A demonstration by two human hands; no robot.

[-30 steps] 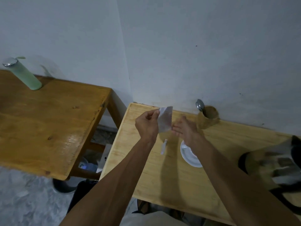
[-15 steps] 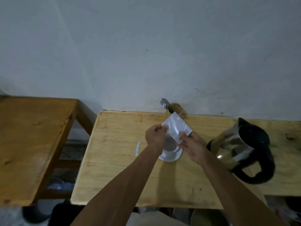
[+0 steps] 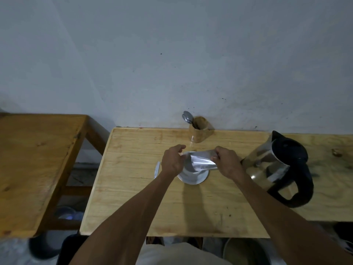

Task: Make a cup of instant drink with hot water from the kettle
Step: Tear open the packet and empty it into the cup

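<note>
A silver sachet [image 3: 201, 161] is held tilted over a white cup [image 3: 188, 168] that stands on a white saucer [image 3: 200, 178] in the middle of the light wooden table [image 3: 191, 211]. My left hand [image 3: 172, 161] pinches the sachet's left end above the cup. My right hand [image 3: 226, 162] grips its right end. The cup's inside is mostly hidden by the sachet and my left hand. A glass kettle [image 3: 277, 167] with a black lid and handle stands to the right of my right hand.
The torn-off sachet strip [image 3: 157, 169] lies on the table left of the saucer. A wooden holder [image 3: 199, 131] with a metal spoon [image 3: 186, 117] stands by the wall. A darker wooden table [image 3: 32, 165] is at the left, with a gap between.
The view has swung right, bringing the kettle fully into sight. Both hands have brought the sachet down from upright in the air to lying tilted over the cup.
</note>
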